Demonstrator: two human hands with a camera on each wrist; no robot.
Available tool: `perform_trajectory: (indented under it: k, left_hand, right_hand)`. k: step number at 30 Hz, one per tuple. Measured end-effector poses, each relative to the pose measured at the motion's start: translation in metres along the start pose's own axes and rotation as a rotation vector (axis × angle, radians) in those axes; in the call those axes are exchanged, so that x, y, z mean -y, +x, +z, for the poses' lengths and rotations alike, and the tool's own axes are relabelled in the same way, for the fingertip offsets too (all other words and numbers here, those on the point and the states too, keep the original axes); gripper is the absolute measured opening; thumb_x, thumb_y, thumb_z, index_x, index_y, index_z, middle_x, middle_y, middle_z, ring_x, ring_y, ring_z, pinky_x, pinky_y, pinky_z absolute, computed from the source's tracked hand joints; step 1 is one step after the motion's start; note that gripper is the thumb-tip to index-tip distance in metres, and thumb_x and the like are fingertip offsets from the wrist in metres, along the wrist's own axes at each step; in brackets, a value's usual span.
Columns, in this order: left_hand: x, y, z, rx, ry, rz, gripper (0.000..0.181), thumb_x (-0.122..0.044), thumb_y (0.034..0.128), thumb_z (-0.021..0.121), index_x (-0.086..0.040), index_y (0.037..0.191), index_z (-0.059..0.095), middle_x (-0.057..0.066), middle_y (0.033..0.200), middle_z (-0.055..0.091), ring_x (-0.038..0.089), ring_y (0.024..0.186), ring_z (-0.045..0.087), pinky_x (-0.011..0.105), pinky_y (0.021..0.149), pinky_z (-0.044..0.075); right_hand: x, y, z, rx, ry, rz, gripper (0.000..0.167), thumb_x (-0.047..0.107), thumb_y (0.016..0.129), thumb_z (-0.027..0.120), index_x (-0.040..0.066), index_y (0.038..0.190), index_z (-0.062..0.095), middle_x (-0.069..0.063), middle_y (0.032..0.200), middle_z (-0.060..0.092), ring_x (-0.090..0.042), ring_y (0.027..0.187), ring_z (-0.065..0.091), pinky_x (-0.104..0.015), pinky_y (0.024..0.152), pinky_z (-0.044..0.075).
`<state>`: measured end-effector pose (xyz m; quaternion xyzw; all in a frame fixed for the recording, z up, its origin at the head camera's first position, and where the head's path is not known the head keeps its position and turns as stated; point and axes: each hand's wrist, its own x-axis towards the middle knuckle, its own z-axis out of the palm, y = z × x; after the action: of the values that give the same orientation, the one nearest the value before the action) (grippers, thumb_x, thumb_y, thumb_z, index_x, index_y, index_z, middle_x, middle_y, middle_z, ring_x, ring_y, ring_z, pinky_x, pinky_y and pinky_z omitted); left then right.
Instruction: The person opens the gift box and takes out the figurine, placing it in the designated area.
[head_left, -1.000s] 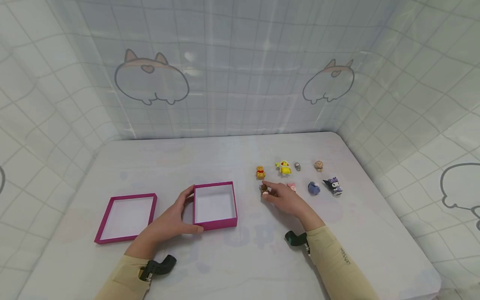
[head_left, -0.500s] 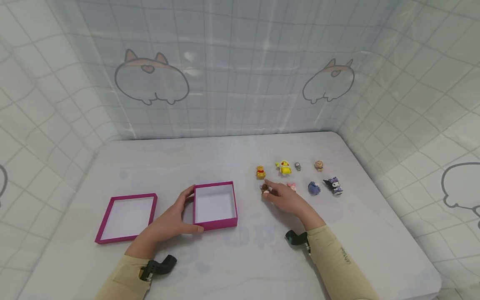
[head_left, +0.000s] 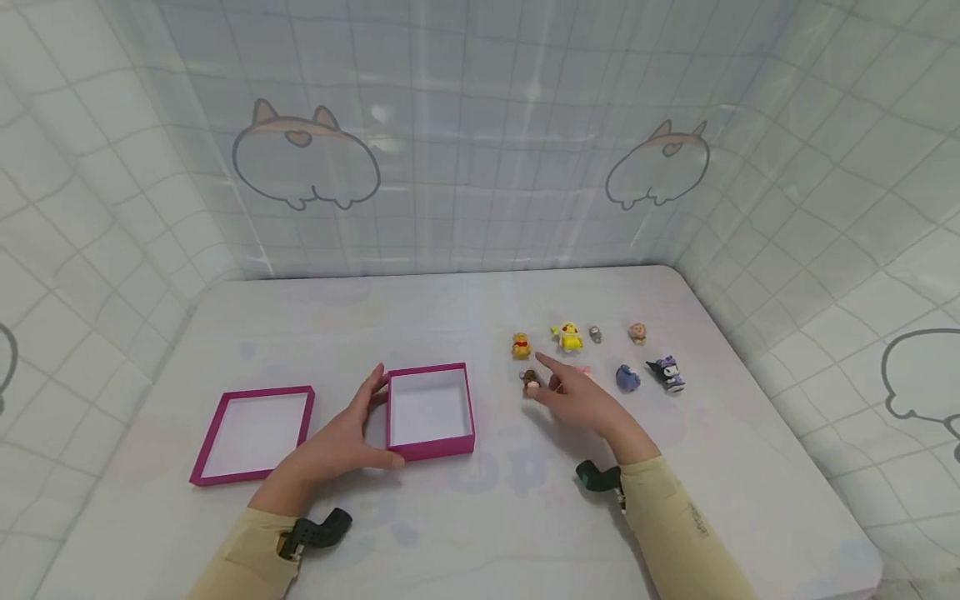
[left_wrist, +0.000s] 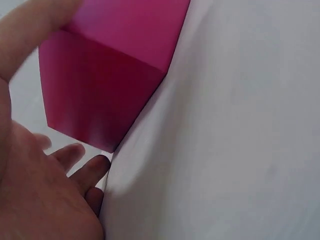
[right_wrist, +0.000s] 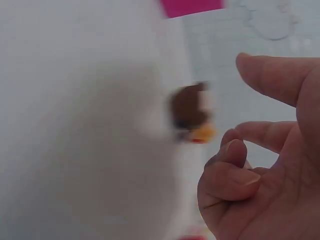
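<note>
My left hand (head_left: 341,437) lies spread around the left side of a magenta box (head_left: 431,450) with a white inside. Its thumb is by the front corner; in the left wrist view the fingers (left_wrist: 90,172) show beside the box wall (left_wrist: 100,95), with a small gap. A small brown-haired figurine (head_left: 530,382) stands on the table, blurred in the right wrist view. My right hand (head_left: 581,404) is just right of it, thumb and index finger parted, holding nothing. Behind the right hand, a pink figurine (head_left: 585,372) is partly hidden.
A magenta box lid (head_left: 251,437) lies inner side up at left. Figurines stand at right: a yellow bear (head_left: 521,346), a yellow one (head_left: 568,337), a small grey one (head_left: 596,334), a tan one (head_left: 637,333), a blue one (head_left: 627,378) and a black-and-purple one (head_left: 667,374).
My right thumb and index finger have spread apart and let go of the brown-haired figurine, which stays in place. My left fingers have loosened slightly from the box, which has not moved.
</note>
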<state>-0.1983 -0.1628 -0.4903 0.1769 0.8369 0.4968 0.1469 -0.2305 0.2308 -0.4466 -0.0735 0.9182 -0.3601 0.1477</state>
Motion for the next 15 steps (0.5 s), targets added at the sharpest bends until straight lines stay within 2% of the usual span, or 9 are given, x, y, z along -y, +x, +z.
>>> perform_trajectory:
  k: [2, 4, 7, 9, 11, 13, 15]
  left_hand:
    - [-0.003, -0.004, -0.005, 0.002, -0.005, 0.004, 0.133, -0.044, 0.0663, 0.090, -0.041, 0.156, -0.008, 0.000, 0.164, 0.010, 0.029, 0.148, 0.015, 0.064, 0.111, 0.022]
    - [-0.011, -0.008, -0.016, -0.018, 0.010, 0.022, 0.128, -0.042, 0.0701, 0.089, -0.047, 0.154, -0.008, -0.001, 0.165, 0.008, 0.031, 0.149, 0.012, 0.069, 0.109, 0.020]
    - [-0.041, -0.003, -0.043, -0.085, 0.121, 0.064, 0.116, -0.042, 0.0792, 0.082, -0.047, 0.154, -0.006, -0.002, 0.165, 0.006, 0.031, 0.149, 0.009, 0.072, 0.107, 0.019]
    - [-0.067, 0.013, -0.064, -0.119, 0.249, 0.107, 0.105, -0.048, 0.0853, 0.075, -0.043, 0.156, -0.003, -0.004, 0.165, 0.005, 0.029, 0.150, 0.008, 0.070, 0.109, 0.017]
    - [-0.091, 0.039, -0.080, -0.123, 0.413, 0.134, 0.098, -0.057, 0.0887, 0.066, -0.038, 0.158, -0.001, -0.005, 0.165, 0.000, 0.028, 0.150, 0.003, 0.067, 0.112, 0.013]
    - [-0.105, 0.071, -0.085, -0.117, 0.599, 0.148, 0.095, -0.071, 0.0879, 0.054, -0.037, 0.158, -0.001, -0.004, 0.165, -0.005, 0.029, 0.150, -0.004, 0.066, 0.113, 0.008]
    - [-0.108, 0.103, -0.079, -0.085, 0.760, 0.118, 0.097, -0.083, 0.0835, 0.043, -0.038, 0.158, -0.002, -0.001, 0.164, -0.013, 0.033, 0.148, -0.012, 0.068, 0.112, 0.003]
  right_hand:
    - [0.007, -0.007, -0.010, -0.022, 0.011, -0.026, 0.072, 0.051, 0.094, 0.062, 0.026, 0.155, 0.034, -0.007, 0.098, 0.055, -0.022, 0.077, 0.052, -0.035, 0.062, 0.045]
    - [0.017, -0.014, -0.024, -0.053, 0.014, -0.089, 0.069, 0.052, 0.096, 0.059, 0.026, 0.154, 0.035, -0.007, 0.104, 0.055, -0.023, 0.082, 0.053, -0.037, 0.065, 0.047]
    - [0.042, -0.017, -0.053, -0.118, -0.052, -0.197, 0.065, 0.052, 0.098, 0.055, 0.024, 0.154, 0.036, -0.007, 0.116, 0.056, -0.022, 0.095, 0.056, -0.040, 0.074, 0.050]
    - [0.062, -0.008, -0.071, -0.162, -0.140, -0.259, 0.065, 0.051, 0.100, 0.052, 0.023, 0.155, 0.034, -0.008, 0.129, 0.053, -0.023, 0.109, 0.056, -0.044, 0.084, 0.051]
    - [0.081, 0.012, -0.082, -0.199, -0.252, -0.299, 0.066, 0.055, 0.099, 0.049, 0.025, 0.156, 0.032, -0.009, 0.142, 0.046, -0.026, 0.123, 0.051, -0.048, 0.097, 0.046]
    - [0.096, 0.037, -0.085, -0.211, -0.374, -0.307, 0.071, 0.063, 0.097, 0.045, 0.030, 0.157, 0.026, -0.011, 0.155, 0.033, -0.031, 0.137, 0.038, -0.055, 0.107, 0.036]
    - [0.103, 0.063, -0.078, -0.187, -0.488, -0.279, 0.078, 0.075, 0.092, 0.037, 0.037, 0.158, 0.017, -0.012, 0.162, 0.017, -0.036, 0.146, 0.020, -0.061, 0.113, 0.022]
